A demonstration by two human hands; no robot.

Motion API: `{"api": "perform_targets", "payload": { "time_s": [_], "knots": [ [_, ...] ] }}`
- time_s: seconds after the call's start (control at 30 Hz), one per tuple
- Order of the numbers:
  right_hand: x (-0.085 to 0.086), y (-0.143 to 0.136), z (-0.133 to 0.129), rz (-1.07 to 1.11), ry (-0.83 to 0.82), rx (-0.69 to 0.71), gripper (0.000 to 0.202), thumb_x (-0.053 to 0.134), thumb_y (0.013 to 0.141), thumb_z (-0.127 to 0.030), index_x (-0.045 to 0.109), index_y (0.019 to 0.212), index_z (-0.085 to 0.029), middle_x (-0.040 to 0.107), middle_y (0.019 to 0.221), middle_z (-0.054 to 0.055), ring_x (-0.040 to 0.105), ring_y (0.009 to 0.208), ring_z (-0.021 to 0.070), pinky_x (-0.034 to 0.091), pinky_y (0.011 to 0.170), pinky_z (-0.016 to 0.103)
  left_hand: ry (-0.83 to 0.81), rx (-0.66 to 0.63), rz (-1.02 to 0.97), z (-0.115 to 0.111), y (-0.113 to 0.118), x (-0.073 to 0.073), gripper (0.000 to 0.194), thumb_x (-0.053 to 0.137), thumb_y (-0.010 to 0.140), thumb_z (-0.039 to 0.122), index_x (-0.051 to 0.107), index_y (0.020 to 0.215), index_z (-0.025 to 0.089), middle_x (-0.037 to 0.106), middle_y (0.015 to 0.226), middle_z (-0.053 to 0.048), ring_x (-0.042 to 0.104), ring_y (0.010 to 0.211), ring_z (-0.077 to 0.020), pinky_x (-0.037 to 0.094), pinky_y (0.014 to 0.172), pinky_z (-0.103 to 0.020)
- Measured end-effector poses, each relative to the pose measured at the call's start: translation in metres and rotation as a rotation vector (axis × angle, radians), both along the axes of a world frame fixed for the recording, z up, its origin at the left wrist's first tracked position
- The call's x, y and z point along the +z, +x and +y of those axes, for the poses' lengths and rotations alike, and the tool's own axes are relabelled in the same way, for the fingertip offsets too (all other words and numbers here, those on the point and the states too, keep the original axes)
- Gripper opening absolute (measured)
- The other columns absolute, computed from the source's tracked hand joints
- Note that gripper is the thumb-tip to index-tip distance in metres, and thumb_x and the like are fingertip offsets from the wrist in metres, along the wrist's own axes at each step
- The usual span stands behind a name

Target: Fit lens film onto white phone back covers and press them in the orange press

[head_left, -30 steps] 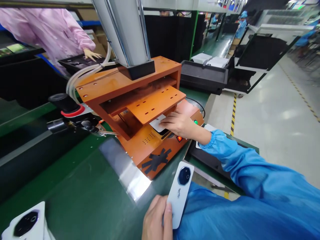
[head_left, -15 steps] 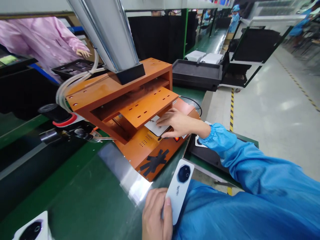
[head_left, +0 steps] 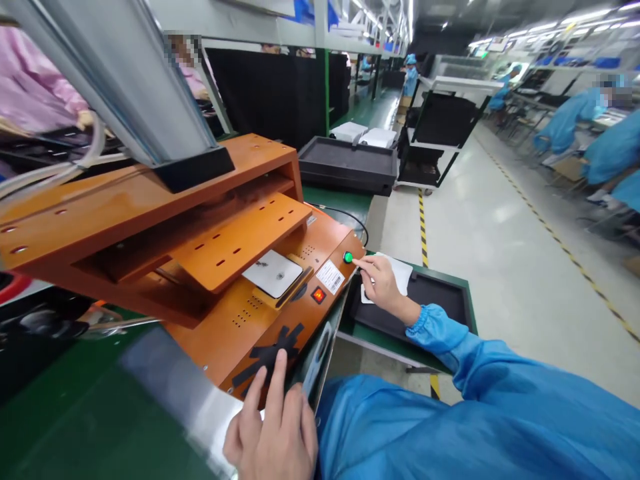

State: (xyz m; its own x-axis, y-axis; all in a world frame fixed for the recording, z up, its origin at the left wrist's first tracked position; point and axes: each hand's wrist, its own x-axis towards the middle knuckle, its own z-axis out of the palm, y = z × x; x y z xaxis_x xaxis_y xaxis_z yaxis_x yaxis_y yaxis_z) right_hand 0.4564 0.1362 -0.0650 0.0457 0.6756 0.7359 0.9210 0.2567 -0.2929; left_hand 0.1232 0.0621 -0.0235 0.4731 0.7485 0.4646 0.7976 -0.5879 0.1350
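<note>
My right hand point(head_left: 383, 283) has a finger stretched out at the green button point(head_left: 348, 257) on the front of the orange press point(head_left: 320, 233); nothing is in its grasp. A white phone-shaped panel point(head_left: 274, 273) lies in the holder under the raised orange plate point(head_left: 240, 240). Low in the view, my left hand point(head_left: 275, 420) spreads its fingers over the black tape point(head_left: 270, 353) at the press's front corner. Just right of this hand a pale panel point(head_left: 317, 360) with a dark oval stands on edge, partly hidden; whether the hand touches it is unclear.
A black tray point(head_left: 443, 300) with white pieces stands on the right. Behind the press lies another black tray point(head_left: 350, 163). The grey cylinder point(head_left: 135, 87) rises above the press. A cart point(head_left: 445, 120) and people in blue are farther back; a person in pink is at the left.
My right hand has left the panel in the press and moved right to the button. My left hand has let go of the white panel and opened over the tape. The view has shifted right.
</note>
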Motion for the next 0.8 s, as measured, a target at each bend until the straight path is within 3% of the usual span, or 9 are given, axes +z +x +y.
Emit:
{"api": "perform_targets", "payload": {
  "time_s": [0.17, 0.27, 0.37, 0.47, 0.57, 0.63, 0.7, 0.77, 0.8],
  "knots": [
    [-0.012, 0.003, 0.004, -0.091, -0.042, -0.022, 0.050, 0.044, 0.098, -0.011, 0.055, 0.145, -0.024, 0.063, 0.113, 0.010, 0.056, 0.099, 0.0236, 0.044, 0.086, 0.041, 0.104, 0.021, -0.001, 0.009, 0.000, -0.014, 0.011, 0.058, 0.089, 0.019, 0.064, 0.098, 0.022, 0.060, 0.147, -0.008, 0.052, 0.134, -0.0382, 0.038, 0.084, -0.045],
    [-0.004, 0.011, 0.013, -0.144, -0.109, 0.007, 0.052, 0.042, 0.096, -0.008, 0.057, 0.143, -0.025, 0.062, 0.102, 0.009, 0.054, 0.090, 0.0226, 0.043, 0.082, 0.040, 0.093, 0.050, -0.016, 0.010, -0.002, -0.014, 0.010, 0.055, 0.091, 0.019, 0.064, 0.092, 0.023, 0.059, 0.148, -0.006, 0.053, 0.132, -0.0379, 0.037, 0.081, -0.044],
    [0.011, 0.022, 0.008, -0.088, -0.171, 0.086, 0.048, 0.045, 0.097, -0.013, 0.057, 0.142, -0.025, 0.061, 0.104, 0.009, 0.054, 0.092, 0.0232, 0.045, 0.083, 0.041, 0.090, 0.043, -0.047, 0.002, -0.003, -0.007, 0.008, 0.056, 0.090, 0.022, 0.064, 0.093, 0.023, 0.060, 0.146, -0.006, 0.055, 0.127, -0.0370, 0.038, 0.084, -0.046],
    [0.019, 0.014, -0.030, 0.171, -0.277, 0.294, 0.042, 0.059, 0.096, -0.031, 0.057, 0.137, -0.021, 0.062, 0.108, 0.010, 0.056, 0.095, 0.0227, 0.049, 0.085, 0.040, 0.038, -0.085, -0.208, -0.014, 0.007, -0.006, 0.013, 0.058, 0.090, 0.022, 0.063, 0.103, 0.023, 0.072, 0.121, -0.010, 0.062, 0.103, -0.0281, 0.043, 0.083, -0.041],
    [0.006, -0.026, -0.090, 0.503, -0.680, 0.601, 0.058, 0.074, 0.083, -0.062, 0.063, 0.120, -0.018, 0.066, 0.103, 0.008, 0.063, 0.088, 0.0200, 0.054, 0.077, 0.033, -0.229, -0.131, -0.372, -0.031, 0.034, -0.018, 0.015, 0.045, 0.098, 0.019, 0.060, 0.101, 0.022, 0.067, 0.088, -0.007, 0.061, 0.084, -0.0216, 0.047, 0.076, -0.035],
    [-0.013, -0.055, -0.121, 0.701, -0.851, 0.519, 0.070, 0.064, 0.082, -0.078, 0.061, 0.118, -0.018, 0.070, 0.099, 0.008, 0.068, 0.086, 0.0217, 0.057, 0.074, 0.032, -0.396, -0.151, -0.377, -0.038, 0.053, -0.031, 0.021, 0.039, 0.103, 0.022, 0.059, 0.099, 0.022, 0.065, 0.082, -0.005, 0.062, 0.079, -0.0200, 0.049, 0.072, -0.032],
    [-0.033, -0.065, -0.134, 0.731, -0.889, 0.356, 0.062, 0.038, 0.100, -0.072, 0.056, 0.123, -0.018, 0.072, 0.101, 0.010, 0.071, 0.088, 0.0223, 0.059, 0.074, 0.033, -0.460, -0.196, -0.306, -0.042, 0.066, -0.043, 0.024, 0.040, 0.104, 0.030, 0.060, 0.112, 0.020, 0.068, 0.091, -0.007, 0.066, 0.083, -0.0211, 0.052, 0.072, -0.033],
    [-0.049, -0.047, -0.125, 0.681, -0.885, 0.181, 0.055, 0.026, 0.107, -0.060, 0.053, 0.127, -0.017, 0.073, 0.107, 0.012, 0.072, 0.093, 0.0229, 0.059, 0.076, 0.033, -0.469, -0.251, -0.212, -0.046, 0.069, -0.054, 0.039, 0.044, 0.103, 0.038, 0.053, 0.135, 0.017, 0.071, 0.109, -0.011, 0.069, 0.096, -0.0244, 0.056, 0.077, -0.037],
    [-0.055, -0.028, -0.115, 0.642, -0.884, 0.091, 0.052, 0.029, 0.107, -0.058, 0.053, 0.128, -0.017, 0.073, 0.111, 0.013, 0.072, 0.097, 0.0239, 0.059, 0.078, 0.034, -0.464, -0.284, -0.171, -0.048, 0.067, -0.058, 0.047, 0.047, 0.102, 0.040, 0.048, 0.142, 0.016, 0.070, 0.116, -0.012, 0.069, 0.101, -0.0259, 0.057, 0.080, -0.038]
  ]
}}
